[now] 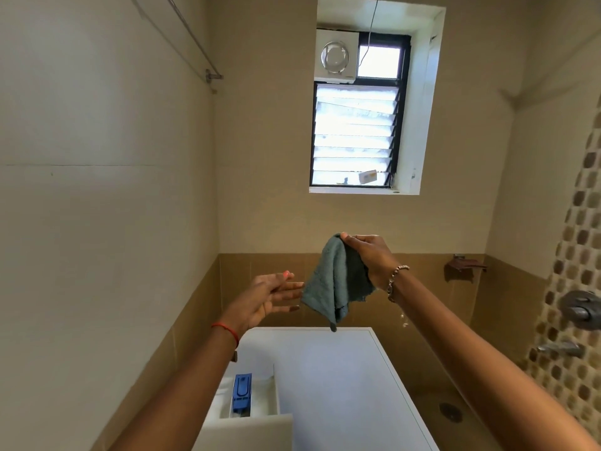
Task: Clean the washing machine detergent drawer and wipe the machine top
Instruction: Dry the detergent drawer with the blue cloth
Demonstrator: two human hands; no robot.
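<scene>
My right hand (367, 255) pinches a crumpled grey-green cloth (331, 281), hanging over the white machine top (341, 379). My left hand (270, 294) is spread just beside it. The detergent drawer (247, 398) stands pulled out.

White machine top (331, 379) lying flat, back edge running along brown wall tiles (270, 271). Drawer (260, 398) standing pulled out at front-left corner, open side facing up. Blue insert (241, 393) sitting in drawer between white compartments. Brown floor (419, 385) showing right of machine, round drain (450, 411) sitting in it, near machine's side.
</scene>
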